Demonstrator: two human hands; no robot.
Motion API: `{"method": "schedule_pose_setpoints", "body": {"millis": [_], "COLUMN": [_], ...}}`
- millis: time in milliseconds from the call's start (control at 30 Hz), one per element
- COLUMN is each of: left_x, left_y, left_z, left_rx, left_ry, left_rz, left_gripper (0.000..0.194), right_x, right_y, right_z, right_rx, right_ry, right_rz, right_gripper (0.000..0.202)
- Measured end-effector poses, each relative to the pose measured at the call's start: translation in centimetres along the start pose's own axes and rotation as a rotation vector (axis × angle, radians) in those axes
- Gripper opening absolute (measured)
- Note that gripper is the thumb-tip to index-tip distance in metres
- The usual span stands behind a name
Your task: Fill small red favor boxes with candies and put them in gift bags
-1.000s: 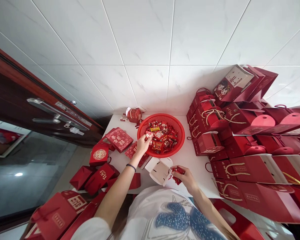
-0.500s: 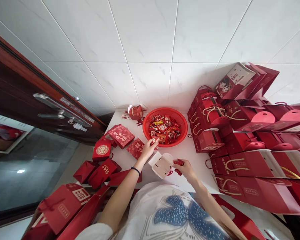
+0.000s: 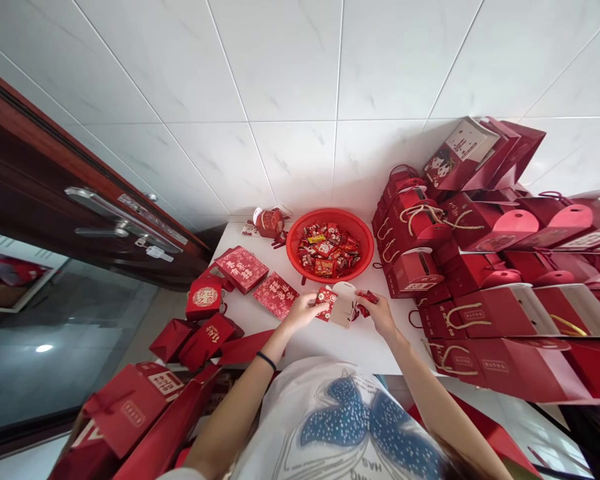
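Observation:
My left hand (image 3: 303, 312) is closed, pinching a small red piece with a white flower pattern (image 3: 326, 303). That piece lies against a small open carton (image 3: 343, 307) with a white inside and dark slits; whether it is a panel of the carton or separate, I cannot tell. At the carton's right side my right hand (image 3: 380, 313) is closed around red wrapped candies (image 3: 364, 307), partly hidden by the fingers. Just beyond the hands, a red plastic basket (image 3: 293, 257) holds many red wrapped candies (image 3: 330, 248).
Flat red printed boxes (image 3: 277, 295) lie left of my hands on the white table (image 3: 310, 347). A small round red box (image 3: 270, 223) stands at the back. Red gift boxes (image 3: 410, 273) are stacked on the right, more red bags (image 3: 130, 413) at lower left. A door (image 3: 80, 200) stands left.
My left hand has come down toward me from the basket's edge with the flower-patterned piece. The carton has turned and lifted between my hands; the right hand has moved slightly up.

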State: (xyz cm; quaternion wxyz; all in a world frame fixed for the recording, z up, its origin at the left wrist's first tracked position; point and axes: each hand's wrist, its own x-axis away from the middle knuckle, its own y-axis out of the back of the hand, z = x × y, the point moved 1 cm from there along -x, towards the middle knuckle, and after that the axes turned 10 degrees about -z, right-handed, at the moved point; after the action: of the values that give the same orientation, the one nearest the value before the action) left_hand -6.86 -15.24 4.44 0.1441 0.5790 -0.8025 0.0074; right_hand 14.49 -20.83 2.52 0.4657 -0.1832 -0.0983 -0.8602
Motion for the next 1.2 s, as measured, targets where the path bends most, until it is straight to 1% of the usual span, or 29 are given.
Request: {"method": "schedule_pose_setpoints", "body": {"millis": [100, 167, 267, 333, 367, 433, 533, 600, 633, 733, 833, 933, 1033, 1133, 1200], "left_x": [0.0, 0.0, 0.3, 0.6, 0.7, 0.9, 1.1, 1.1, 1.2, 1.4, 1.8, 2.1, 2.4, 2.5, 2.5], "left_y": [0.1, 0.2, 0.3, 0.2, 0.1, -0.1, -0.2, -0.2, -0.2, 0.1, 0.4, 0.6, 0.5, 0.2, 0.1], "left_z": [0.7, 0.9, 0.6, 0.1, -0.2, -0.7, -0.9, -0.6, -0.3, 0.9, 2.1, 2.8, 2.8, 2.2, 1.9], "left_rx": [-0.139, -0.192, -0.177, -0.132, -0.111, -0.079, -0.062, -0.051, -0.044, -0.014, 0.025, 0.045, 0.041, 0.034, 0.031], "left_ry": [-0.026, -0.028, -0.069, -0.085, -0.083, -0.071, -0.063, -0.049, -0.039, -0.022, -0.009, 0.021, 0.040, 0.058, 0.065], "left_rz": [-0.085, -0.131, -0.217, -0.269, -0.281, -0.277, -0.252, -0.241, -0.240, -0.260, -0.294, -0.310, -0.289, -0.254, -0.236], "left_gripper": [0.023, 0.025, 0.026, 0.027, 0.028, 0.030, 0.030, 0.030, 0.030, 0.030, 0.031, 0.032, 0.033, 0.034, 0.035], "right_x": [-0.4, -0.5, 0.1, 0.7, 1.1, 1.5, 1.6, 1.3, 1.1, 0.7, 0.6, 0.6, 0.5, 0.1, 0.0], "right_y": [-0.1, 0.2, 0.5, 0.4, 0.1, -0.9, -2.9, -3.9, -4.2, -3.9, -2.7, -2.1, -2.7, -3.4, -3.3], "right_z": [0.3, 0.8, 1.5, 1.8, 1.8, 1.7, 1.1, 0.5, 0.3, -0.2, -0.5, -0.6, -0.4, 0.0, 0.4], "right_rx": [-0.009, -0.038, -0.175, -0.251, -0.243, -0.137, 0.129, 0.260, 0.299, 0.359, 0.399, 0.394, 0.377, 0.367, 0.373], "right_ry": [0.036, 0.051, 0.022, -0.010, -0.010, 0.031, 0.144, 0.159, 0.152, 0.138, 0.137, 0.107, 0.097, 0.134, 0.168], "right_rz": [-0.009, -0.027, -0.004, 0.055, 0.086, 0.140, 0.185, 0.189, 0.184, 0.167, 0.168, 0.172, 0.166, 0.151, 0.147], "right_gripper": [0.042, 0.043, 0.041, 0.037, 0.035, 0.031, 0.020, 0.014, 0.014, 0.019, 0.010, 0.013, 0.017, 0.017, 0.019]}}
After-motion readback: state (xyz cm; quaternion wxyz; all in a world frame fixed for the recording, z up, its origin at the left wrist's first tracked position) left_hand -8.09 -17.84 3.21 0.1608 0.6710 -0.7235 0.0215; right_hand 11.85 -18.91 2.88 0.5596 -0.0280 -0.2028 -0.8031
